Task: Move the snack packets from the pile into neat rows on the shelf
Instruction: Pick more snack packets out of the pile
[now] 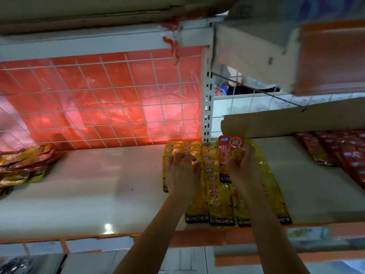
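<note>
Right hand, fingers and thumb closed on the lower half of a red packet, which it holds upright above the far end of the yellow rows. Left hand, just beside it, palm down with bent fingers whose tips rest on the rear yellow packets; whether they pinch one cannot be told. Beneath both hands, yellow packets lie overlapped in several adjoining rows running from the back of the shelf to its front edge, black label bands toward the viewer. Right of these, past a bare strip of shelf, red packets lie in similar overlapped rows under a cardboard sheet. At far left, well apart from the rows, a loose pile of yellow and red packets lies against the white wire grid, which is backed with red film. A slotted upright stands behind the rows.
</note>
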